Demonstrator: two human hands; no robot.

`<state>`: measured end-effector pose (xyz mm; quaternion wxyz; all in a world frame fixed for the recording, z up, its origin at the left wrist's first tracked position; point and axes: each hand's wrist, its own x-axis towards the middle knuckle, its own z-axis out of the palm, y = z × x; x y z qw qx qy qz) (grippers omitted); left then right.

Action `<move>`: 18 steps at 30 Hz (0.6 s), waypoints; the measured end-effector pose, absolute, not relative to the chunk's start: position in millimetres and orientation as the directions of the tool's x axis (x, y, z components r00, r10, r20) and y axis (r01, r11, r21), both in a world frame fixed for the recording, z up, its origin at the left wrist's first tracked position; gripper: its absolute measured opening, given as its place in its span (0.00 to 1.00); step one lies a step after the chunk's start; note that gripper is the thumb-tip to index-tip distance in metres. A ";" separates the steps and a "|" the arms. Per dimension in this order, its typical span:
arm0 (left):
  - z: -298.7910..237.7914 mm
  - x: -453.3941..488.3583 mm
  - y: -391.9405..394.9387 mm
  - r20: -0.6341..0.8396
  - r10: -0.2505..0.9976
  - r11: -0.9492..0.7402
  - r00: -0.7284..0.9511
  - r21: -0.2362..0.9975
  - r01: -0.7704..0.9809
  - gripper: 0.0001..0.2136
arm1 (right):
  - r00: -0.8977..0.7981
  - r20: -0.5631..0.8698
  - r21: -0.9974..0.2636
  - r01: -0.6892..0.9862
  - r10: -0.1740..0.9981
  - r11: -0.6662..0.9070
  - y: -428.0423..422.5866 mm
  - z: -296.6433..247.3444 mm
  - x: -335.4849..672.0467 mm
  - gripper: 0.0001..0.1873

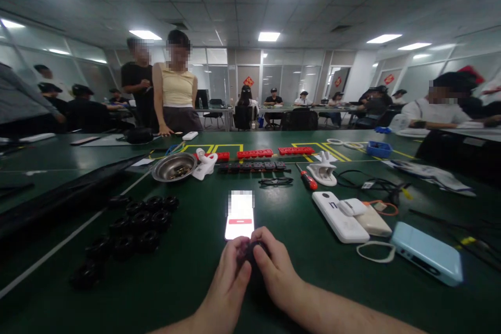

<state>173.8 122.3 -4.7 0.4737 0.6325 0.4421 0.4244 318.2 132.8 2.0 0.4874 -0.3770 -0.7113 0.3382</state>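
Observation:
Close to the table's front edge, my left hand (229,279) and my right hand (278,266) come together around a small black round part (257,248). Fingers and thumbs of both are closed on it and cover most of it. Just beyond them lies a phone (240,216) with a bright white screen and a red bar. On the left, several black ring-shaped parts (136,222) are grouped in rough rows on the green table (188,282).
At the back left stand a metal bowl (174,167) of small parts and a white stand (204,164). Red trays (254,153), a black strip (252,166), glasses (276,181) and a screwdriver (307,177) lie ahead. White device (340,217) and blue box (426,253) sit right. People are beyond.

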 end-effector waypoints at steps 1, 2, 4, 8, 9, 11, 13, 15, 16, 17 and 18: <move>-8.0 173.9 125.3 0.110 0.942 -0.168 0.317 0.972 0.163 0.20 | -0.232 0.433 -0.848 0.224 0.871 0.481 134.1 2.7 317.8 0.16; -10.5 172.6 127.1 0.096 0.926 -0.168 0.366 0.971 0.171 0.20 | -0.242 0.420 -0.842 0.256 0.875 0.475 134.3 3.5 316.6 0.16; -12.9 168.3 127.9 0.052 0.913 -0.135 0.404 0.975 0.179 0.20 | -0.305 0.379 -0.813 0.341 0.874 0.472 132.3 5.7 312.9 0.14; -11.7 166.5 123.7 0.015 0.927 -0.042 0.375 0.997 0.064 0.24 | -0.384 0.406 -0.673 0.489 0.829 0.555 126.0 10.8 305.6 0.13; -11.3 167.3 122.1 0.015 0.928 -0.026 0.372 0.999 0.024 0.26 | -0.387 0.449 -0.620 0.515 0.805 0.593 124.8 11.8 304.2 0.14; -11.3 168.5 118.3 -0.009 0.936 0.021 0.351 0.999 -0.030 0.27 | -0.405 0.541 -0.498 0.552 0.737 0.669 122.4 13.3 302.2 0.16; -11.9 169.2 114.5 -0.096 0.955 0.116 0.281 0.992 -0.054 0.26 | -0.435 0.607 -0.379 0.578 0.665 0.723 120.1 14.9 301.2 0.19; -11.1 171.0 111.5 -0.225 0.954 0.245 0.198 0.966 -0.086 0.24 | -0.469 0.636 -0.288 0.593 0.613 0.752 118.0 16.5 301.4 0.22; -9.4 172.9 110.6 -0.294 0.942 0.313 0.165 0.943 -0.109 0.23 | -0.484 0.642 -0.256 0.596 0.595 0.761 117.2 17.0 301.8 0.23; -6.7 175.4 110.1 -0.363 0.921 0.381 0.145 0.915 -0.131 0.23 | -0.495 0.648 -0.233 0.594 0.579 0.770 116.7 17.2 302.3 0.25; -3.0 178.3 110.0 -0.435 0.890 0.453 0.136 0.879 -0.147 0.24 | -0.503 0.651 -0.218 0.593 0.568 0.775 116.5 17.0 302.9 0.25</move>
